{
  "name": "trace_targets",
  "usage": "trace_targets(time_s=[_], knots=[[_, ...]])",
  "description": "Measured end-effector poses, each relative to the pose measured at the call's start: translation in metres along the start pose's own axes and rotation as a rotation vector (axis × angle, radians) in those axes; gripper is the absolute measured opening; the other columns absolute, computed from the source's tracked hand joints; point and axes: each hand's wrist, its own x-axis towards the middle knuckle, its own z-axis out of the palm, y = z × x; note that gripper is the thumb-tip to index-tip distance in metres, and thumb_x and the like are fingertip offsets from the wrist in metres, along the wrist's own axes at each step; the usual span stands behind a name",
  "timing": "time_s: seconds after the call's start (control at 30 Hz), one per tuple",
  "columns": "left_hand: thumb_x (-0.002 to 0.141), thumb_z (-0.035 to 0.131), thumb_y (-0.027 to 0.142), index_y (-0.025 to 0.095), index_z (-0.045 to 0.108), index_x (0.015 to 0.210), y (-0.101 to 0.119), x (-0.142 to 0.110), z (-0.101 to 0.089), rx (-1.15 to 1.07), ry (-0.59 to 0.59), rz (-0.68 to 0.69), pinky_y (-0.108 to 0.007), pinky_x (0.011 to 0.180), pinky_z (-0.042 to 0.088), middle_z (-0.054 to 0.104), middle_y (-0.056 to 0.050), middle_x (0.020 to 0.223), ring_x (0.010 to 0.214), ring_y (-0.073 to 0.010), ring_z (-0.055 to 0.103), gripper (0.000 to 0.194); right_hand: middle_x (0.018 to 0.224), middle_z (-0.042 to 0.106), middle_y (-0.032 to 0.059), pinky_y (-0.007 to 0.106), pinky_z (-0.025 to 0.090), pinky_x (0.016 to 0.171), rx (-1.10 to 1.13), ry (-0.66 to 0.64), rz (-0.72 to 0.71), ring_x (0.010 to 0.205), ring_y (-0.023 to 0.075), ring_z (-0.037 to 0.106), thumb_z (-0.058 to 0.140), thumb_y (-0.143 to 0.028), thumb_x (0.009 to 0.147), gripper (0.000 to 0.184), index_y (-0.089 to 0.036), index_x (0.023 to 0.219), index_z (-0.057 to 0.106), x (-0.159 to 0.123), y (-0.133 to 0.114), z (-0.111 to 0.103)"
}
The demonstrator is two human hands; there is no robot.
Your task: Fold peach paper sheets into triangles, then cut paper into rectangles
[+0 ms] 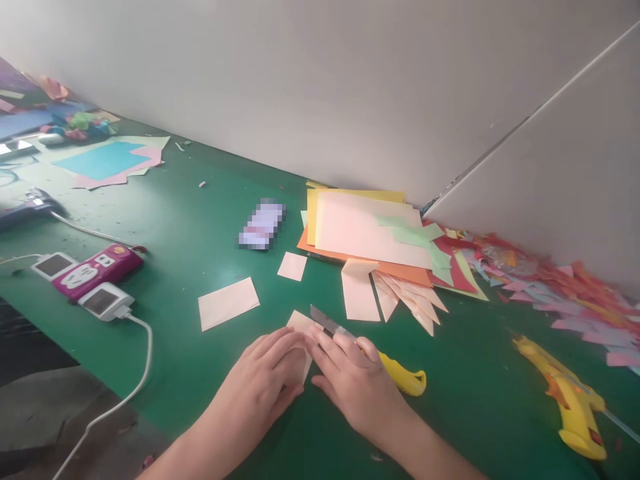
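A small cream paper piece (pixel 305 323) lies at the front of the green table, partly covered by both hands. My left hand (pixel 265 373) grips it, fingers on top and thumb at the near edge. My right hand (pixel 350 370) is curled around a yellow utility knife (pixel 405 375), its fingertips also touching the paper. The blade sticks out beyond the fingers, pointing up and left, and the yellow handle end shows on the right. A cream rectangle (pixel 229 304) and a smaller cream piece (pixel 293 266) lie beyond my hands. Folded paper (pixel 361 293) rests beside several pointed cream pieces (pixel 410 299).
Coloured sheets (pixel 365 227) are stacked against the wall, with paper scraps (pixel 575 293) to the right. A yellow glue gun (pixel 570 397) lies at the right. On the left are a magenta power strip (pixel 100 270) with white chargers and a trailing cable (pixel 150 340). A blurred phone (pixel 263 225) lies behind.
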Motion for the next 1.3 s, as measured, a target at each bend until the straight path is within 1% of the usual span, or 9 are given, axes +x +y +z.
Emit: trace_targets(time_s=[0.1,0.27,0.37,0.5,0.7,0.97,1.1,1.2,1.3], knots=[[0.088,0.050,0.022,0.021,0.041,0.132,-0.001,-0.001,0.002,-0.013,0.004,-0.007,-0.038,0.100,0.047,0.049,-0.008,0.134,0.123,-0.0239,0.047,0.045,0.134,0.053,0.0023,0.035,0.036,0.079,-0.009,-0.003,-0.005,0.102,0.0200,0.051,0.049,-0.037,0.090,0.045,-0.022,0.133,0.049,0.001,-0.001,-0.001],[0.087,0.052,0.028,0.020,0.037,0.135,-0.005,-0.002,0.004,0.037,-0.001,0.005,-0.040,0.101,0.044,0.043,-0.009,0.141,0.127,-0.0261,0.043,0.050,0.135,0.052,0.0017,0.035,0.036,0.080,0.026,-0.005,0.004,0.102,0.0189,0.050,0.045,-0.037,0.092,0.044,-0.019,0.132,0.049,0.002,-0.001,-0.001],[0.086,0.054,0.031,0.018,0.041,0.130,-0.007,0.002,0.002,0.059,-0.027,0.024,-0.044,0.103,0.041,0.038,-0.010,0.144,0.128,-0.0277,0.042,0.048,0.133,0.054,0.0022,0.035,0.036,0.080,0.031,0.003,0.007,0.101,0.0195,0.050,0.045,-0.036,0.092,0.042,-0.019,0.130,0.051,0.002,-0.002,0.000],[0.082,0.056,0.031,0.020,0.046,0.124,-0.008,0.008,-0.003,0.051,-0.079,0.025,-0.045,0.102,0.040,0.037,-0.010,0.145,0.126,-0.0280,0.043,0.044,0.135,0.052,0.0040,0.036,0.036,0.079,0.011,-0.007,0.000,0.100,0.0204,0.050,0.048,-0.037,0.090,0.043,-0.018,0.129,0.051,0.002,-0.002,0.000],[0.075,0.060,0.030,0.018,0.040,0.129,-0.008,0.012,-0.007,0.045,-0.040,0.008,-0.042,0.096,0.044,0.043,-0.011,0.141,0.122,-0.0289,0.047,0.058,0.141,0.045,0.0064,0.037,0.038,0.076,-0.038,-0.078,-0.023,0.101,0.0229,0.050,0.051,-0.041,0.088,0.046,-0.021,0.129,0.050,0.006,0.000,-0.003],[0.067,0.061,0.031,0.014,0.049,0.123,-0.006,0.020,-0.009,0.050,-0.111,-0.043,-0.045,0.095,0.042,0.046,-0.013,0.138,0.118,-0.0318,0.047,0.059,0.141,0.045,0.0088,0.038,0.037,0.077,-0.080,-0.090,-0.021,0.100,0.0245,0.051,0.048,-0.038,0.088,0.043,-0.019,0.126,0.051,0.006,-0.004,-0.003],[0.066,0.065,0.038,0.017,0.055,0.115,-0.005,0.020,-0.013,0.112,-0.108,-0.091,-0.046,0.089,0.044,0.044,-0.013,0.139,0.114,-0.0341,0.048,0.055,0.134,0.052,0.0112,0.039,0.036,0.078,-0.096,-0.050,-0.009,0.097,0.0254,0.052,0.050,-0.039,0.087,0.041,-0.018,0.122,0.054,0.000,-0.008,-0.001],[0.064,0.069,0.048,0.020,0.055,0.117,-0.009,0.018,-0.015,0.187,-0.088,-0.094,-0.046,0.088,0.043,0.043,-0.012,0.140,0.113,-0.0349,0.047,0.062,0.130,0.055,0.0126,0.038,0.035,0.073,-0.102,-0.025,0.020,0.095,0.0254,0.053,0.051,-0.041,0.086,0.040,-0.017,0.118,0.056,-0.006,-0.011,0.000],[0.065,0.068,0.056,0.021,0.052,0.122,-0.013,0.015,-0.013,0.220,-0.077,-0.070,-0.046,0.089,0.041,0.043,-0.009,0.140,0.113,-0.0345,0.046,0.069,0.128,0.057,0.0123,0.038,0.034,0.073,-0.101,-0.004,0.044,0.093,0.0250,0.052,0.053,-0.040,0.085,0.039,-0.016,0.115,0.058,-0.008,-0.012,0.000]])
